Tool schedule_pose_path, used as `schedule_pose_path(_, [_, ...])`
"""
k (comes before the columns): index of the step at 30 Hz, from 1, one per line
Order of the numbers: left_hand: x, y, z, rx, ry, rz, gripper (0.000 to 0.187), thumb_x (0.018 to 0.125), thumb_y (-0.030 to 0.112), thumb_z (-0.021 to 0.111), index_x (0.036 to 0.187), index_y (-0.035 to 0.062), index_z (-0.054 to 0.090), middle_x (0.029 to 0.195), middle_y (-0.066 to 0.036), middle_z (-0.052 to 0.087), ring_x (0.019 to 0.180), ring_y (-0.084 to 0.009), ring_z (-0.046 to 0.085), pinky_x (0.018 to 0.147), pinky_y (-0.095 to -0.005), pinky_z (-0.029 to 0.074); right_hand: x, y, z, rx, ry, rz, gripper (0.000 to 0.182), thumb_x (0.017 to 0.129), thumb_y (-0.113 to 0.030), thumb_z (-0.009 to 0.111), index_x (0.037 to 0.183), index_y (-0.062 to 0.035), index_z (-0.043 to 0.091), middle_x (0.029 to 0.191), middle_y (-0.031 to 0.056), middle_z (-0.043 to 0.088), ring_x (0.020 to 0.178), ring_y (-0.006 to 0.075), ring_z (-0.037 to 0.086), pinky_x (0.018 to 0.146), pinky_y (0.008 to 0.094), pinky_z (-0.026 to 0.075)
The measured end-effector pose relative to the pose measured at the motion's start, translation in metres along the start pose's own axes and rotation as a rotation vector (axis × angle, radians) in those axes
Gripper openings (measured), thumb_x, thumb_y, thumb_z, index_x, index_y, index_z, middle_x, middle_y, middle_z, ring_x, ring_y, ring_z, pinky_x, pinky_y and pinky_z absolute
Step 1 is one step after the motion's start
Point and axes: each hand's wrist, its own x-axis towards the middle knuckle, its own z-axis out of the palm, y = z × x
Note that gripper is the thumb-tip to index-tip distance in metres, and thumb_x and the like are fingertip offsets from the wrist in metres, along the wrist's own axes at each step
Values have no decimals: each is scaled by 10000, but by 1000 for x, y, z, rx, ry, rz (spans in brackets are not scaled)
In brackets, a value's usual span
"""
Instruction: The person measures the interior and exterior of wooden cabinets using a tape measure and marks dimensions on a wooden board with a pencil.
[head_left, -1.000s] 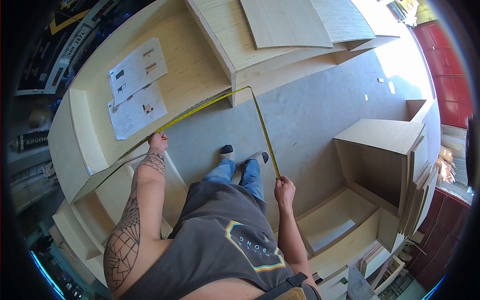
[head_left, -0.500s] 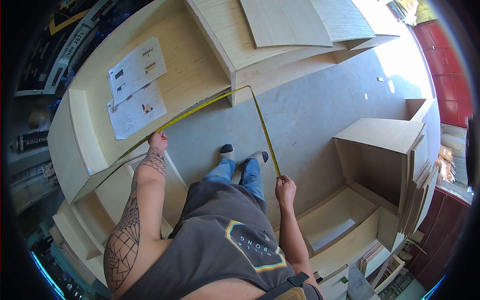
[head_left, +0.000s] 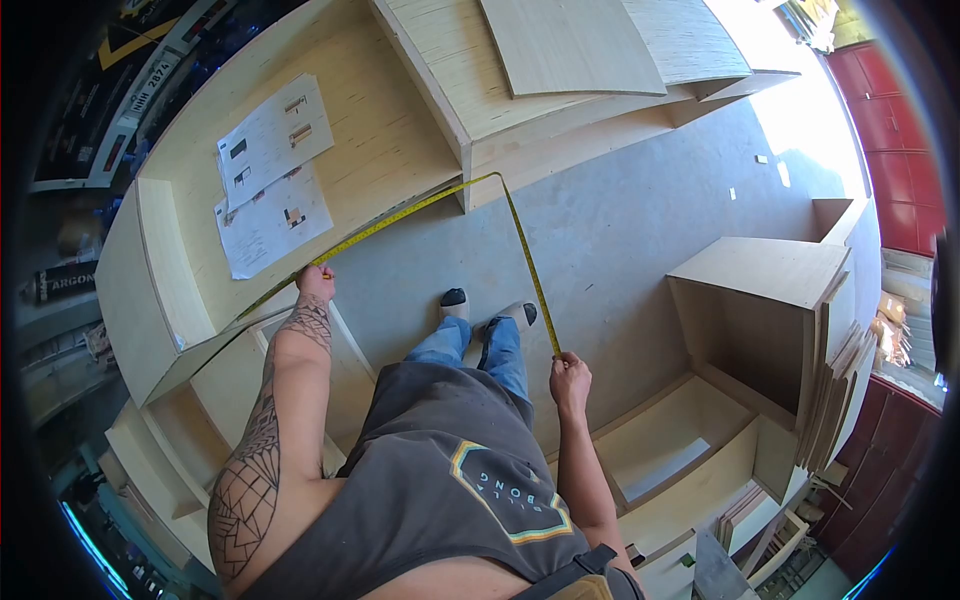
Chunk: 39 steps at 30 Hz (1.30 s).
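Note:
A yellow tape measure (head_left: 400,215) runs along the front edge of a plywood cabinet (head_left: 370,110), bends sharply past the cabinet's divider and drops toward the right. My left hand (head_left: 316,282) is closed on the tape at the cabinet edge. At the other side my right hand (head_left: 571,382) pinches the tape's lower stretch, over the floor. Two printed drawing sheets (head_left: 275,130) lie overlapping inside the cabinet, left of the tape.
A loose panel (head_left: 575,45) rests on the cabinet's right section. An open wooden box (head_left: 755,270) stands at right, with thin boards (head_left: 840,390) leaning beside it. More cabinet frames (head_left: 680,440) lie below it. Grey floor (head_left: 620,220) shows between. Red doors (head_left: 890,130) are far right.

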Motion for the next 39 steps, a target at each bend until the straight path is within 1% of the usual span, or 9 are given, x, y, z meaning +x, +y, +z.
schedule_pose_path(1, [1, 0, 0, 0, 2, 0, 118, 1029, 109, 573, 1114, 190, 577, 919, -3, 606, 708, -123, 497, 580, -281, 394, 0, 0, 0, 23, -9, 3, 278, 961, -245, 634, 1079, -43, 784, 997, 274, 734, 981, 449, 709, 901, 507, 553])
schedule_pose_path(18, [28, -12, -14, 24, 6, 27, 173, 1058, 138, 497, 1210, 185, 567, 963, -30, 639, 723, -142, 540, 570, -286, 393, 2, 9, -3, 19, -54, -52, 292, 954, -248, 631, 1096, -52, 794, 985, 275, 739, 956, 441, 724, 892, 496, 565])
schedule_pose_path(20, [23, -12, -9, -44, 37, 7, 187, 1054, 125, 487, 1213, 179, 570, 976, -40, 647, 719, -147, 545, 568, -288, 394, 4, 10, -4, -46, -52, -55, 292, 962, -233, 615, 1091, -42, 794, 981, 225, 774, 948, 378, 760, 885, 432, 580])
schedule_pose_path(21, [21, -12, -8, -76, 52, -1, 195, 1051, 118, 481, 1214, 175, 572, 983, -45, 652, 718, -149, 547, 568, -289, 394, 4, 12, -4, -47, -52, -59, 292, 962, -233, 615, 1091, -42, 794, 981, 225, 774, 948, 378, 760, 885, 432, 580])
schedule_pose_path(24, [16, -15, -6, -124, 94, -22, 225, 1040, 87, 459, 1221, 160, 572, 1002, -64, 663, 710, -160, 551, 564, -295, 398, 8, 18, -5, -42, -43, -84, 289, 961, -232, 618, 1082, -38, 794, 975, 227, 773, 942, 384, 760, 875, 438, 582])
schedule_pose_path(26, [14, -17, -6, -131, 92, -27, 240, 1036, 69, 443, 1223, 149, 571, 1000, -72, 665, 700, -164, 547, 563, -298, 403, 11, 22, -5, 0, -46, -109, 271, 963, -242, 631, 1077, -53, 789, 969, 269, 724, 950, 436, 709, 896, 502, 557])
schedule_pose_path(31, [4, -16, 4, -103, 102, -26, 245, 1039, 63, 432, 1227, 138, 570, 976, -74, 664, 681, -169, 540, 563, -303, 410, 15, 23, -14, 3, -45, -118, 254, 962, -224, 629, 1054, -46, 785, 944, 265, 723, 940, 436, 706, 889, 504, 557])
schedule_pose_path(34, [5, -14, 7, -120, 134, -21, 194, 1043, 75, 453, 1180, 128, 580, 935, -68, 645, 670, -171, 529, 562, -308, 411, 18, 24, -18, 4, -43, -147, 249, 958, -214, 626, 1050, -43, 783, 931, 257, 724, 932, 433, 704, 884, 502, 558])
schedule_pose_path(39, [3, -14, 5, -143, 58, 46, 119, 1031, 63, 493, 1099, 115, 576, 856, -60, 598, 654, -178, 523, 559, -315, 419, 23, 30, -24, -8, -47, -165, 244, 955, -203, 623, 1046, -42, 782, 925, 247, 726, 921, 424, 703, 877, 498, 561])
